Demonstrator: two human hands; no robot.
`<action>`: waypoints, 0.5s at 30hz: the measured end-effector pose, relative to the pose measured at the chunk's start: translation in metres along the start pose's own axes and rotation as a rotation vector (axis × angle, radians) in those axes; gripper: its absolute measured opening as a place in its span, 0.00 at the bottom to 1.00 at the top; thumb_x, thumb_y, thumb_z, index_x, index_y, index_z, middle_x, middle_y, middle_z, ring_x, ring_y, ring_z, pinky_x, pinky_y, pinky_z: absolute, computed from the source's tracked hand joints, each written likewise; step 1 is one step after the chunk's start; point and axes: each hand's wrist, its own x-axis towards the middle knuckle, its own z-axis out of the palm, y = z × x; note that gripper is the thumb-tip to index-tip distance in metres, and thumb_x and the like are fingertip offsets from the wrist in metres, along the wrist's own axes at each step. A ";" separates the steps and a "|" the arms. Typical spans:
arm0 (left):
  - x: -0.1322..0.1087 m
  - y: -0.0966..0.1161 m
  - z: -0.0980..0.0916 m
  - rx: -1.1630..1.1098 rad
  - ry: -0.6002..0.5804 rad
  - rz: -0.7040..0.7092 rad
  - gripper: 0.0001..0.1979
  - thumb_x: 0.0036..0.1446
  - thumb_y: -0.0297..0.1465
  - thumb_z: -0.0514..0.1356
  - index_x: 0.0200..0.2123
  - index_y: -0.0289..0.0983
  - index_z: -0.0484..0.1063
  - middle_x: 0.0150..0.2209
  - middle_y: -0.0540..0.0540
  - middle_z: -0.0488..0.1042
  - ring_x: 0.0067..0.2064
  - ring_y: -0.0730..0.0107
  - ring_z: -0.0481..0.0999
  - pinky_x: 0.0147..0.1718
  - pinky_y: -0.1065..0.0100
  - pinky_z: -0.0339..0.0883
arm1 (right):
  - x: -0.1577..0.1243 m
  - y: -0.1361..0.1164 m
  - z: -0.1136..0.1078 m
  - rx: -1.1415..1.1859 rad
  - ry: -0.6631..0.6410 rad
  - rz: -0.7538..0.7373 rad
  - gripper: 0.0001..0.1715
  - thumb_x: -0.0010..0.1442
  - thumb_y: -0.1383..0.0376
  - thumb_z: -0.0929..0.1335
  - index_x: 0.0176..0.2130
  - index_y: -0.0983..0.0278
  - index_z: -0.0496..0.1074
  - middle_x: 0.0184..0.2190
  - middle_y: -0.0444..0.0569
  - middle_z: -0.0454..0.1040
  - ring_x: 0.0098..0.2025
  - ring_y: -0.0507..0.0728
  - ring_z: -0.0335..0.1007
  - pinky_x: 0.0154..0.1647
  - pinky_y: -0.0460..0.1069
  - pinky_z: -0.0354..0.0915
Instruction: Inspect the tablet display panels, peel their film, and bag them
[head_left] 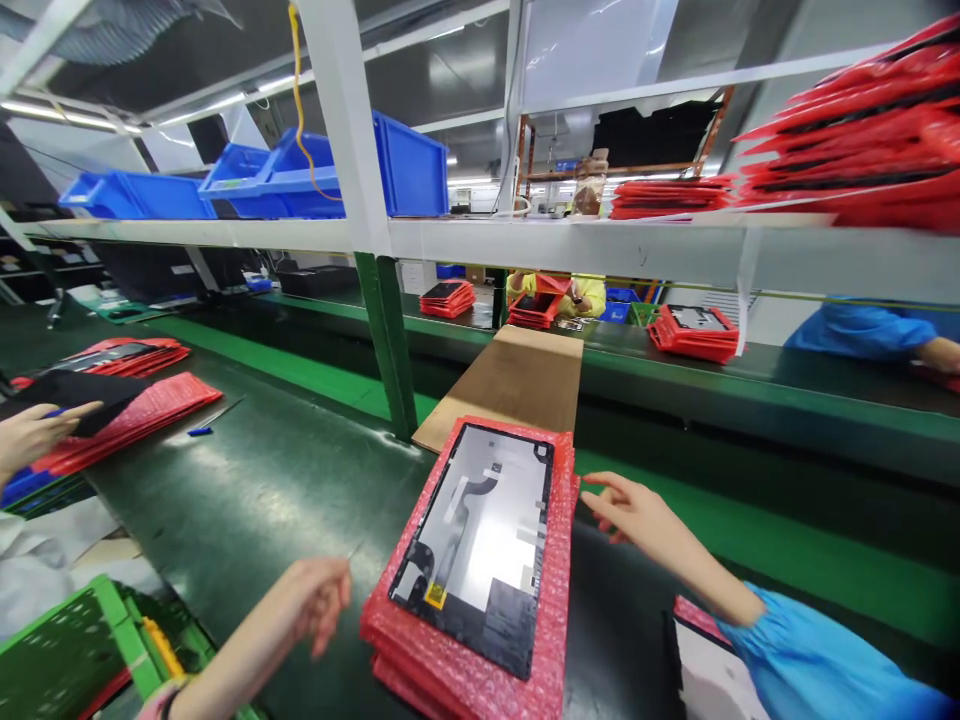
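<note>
A tablet screen panel, its silvery back and dark flex cable facing up, lies on a stack of red bubble-wrap bags in front of me. My left hand hovers left of the stack, fingers curled and slightly blurred. A faint thin tip shows by its forefinger, too indistinct to name. On the other side, my right hand reaches to the stack's right edge with fingers apart; its fingertips are close to the bags, and contact is unclear. Below my right forearm lies another panel, partly hidden by the blue sleeve.
Beyond the stack, a brown board spans towards the far bench. A green crate stands lower left. Another person's hand holds a dark sheet over red bags. The shelf above carries blue bins and red bags.
</note>
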 end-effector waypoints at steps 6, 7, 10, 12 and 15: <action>0.071 0.014 0.002 -0.017 0.063 -0.104 0.20 0.41 0.44 0.68 0.29 0.34 0.73 0.29 0.45 0.78 0.34 0.64 0.78 0.35 0.67 0.69 | -0.071 0.055 0.030 0.784 0.085 0.509 0.38 0.32 0.47 0.79 0.40 0.61 0.73 0.53 0.58 0.71 0.58 0.70 0.65 0.46 0.58 0.72; 0.080 0.011 0.012 -0.001 0.037 -0.139 0.20 0.42 0.46 0.67 0.28 0.34 0.72 0.28 0.44 0.78 0.33 0.62 0.78 0.35 0.65 0.70 | -0.078 0.061 0.038 0.840 0.060 0.541 0.38 0.31 0.47 0.79 0.40 0.61 0.74 0.54 0.59 0.71 0.59 0.70 0.63 0.47 0.58 0.71; 0.097 0.005 0.045 0.035 -0.087 -0.182 0.18 0.44 0.45 0.65 0.26 0.35 0.70 0.27 0.42 0.78 0.33 0.57 0.78 0.37 0.61 0.70 | -0.086 0.069 0.062 0.892 0.034 0.592 0.35 0.36 0.45 0.78 0.39 0.61 0.75 0.52 0.57 0.73 0.61 0.69 0.61 0.50 0.59 0.69; 0.103 0.006 0.062 0.064 -0.159 -0.183 0.17 0.45 0.44 0.64 0.25 0.35 0.70 0.27 0.40 0.78 0.33 0.54 0.78 0.38 0.58 0.71 | -0.082 0.070 0.073 0.880 0.031 0.577 0.33 0.41 0.42 0.75 0.40 0.61 0.75 0.51 0.56 0.75 0.62 0.69 0.61 0.50 0.60 0.68; 0.106 0.017 0.070 0.124 -0.156 -0.099 0.17 0.48 0.44 0.61 0.25 0.34 0.70 0.27 0.39 0.77 0.32 0.52 0.78 0.37 0.55 0.71 | -0.072 0.075 0.079 0.849 0.045 0.465 0.30 0.47 0.43 0.72 0.42 0.60 0.76 0.52 0.54 0.75 0.61 0.68 0.62 0.50 0.61 0.68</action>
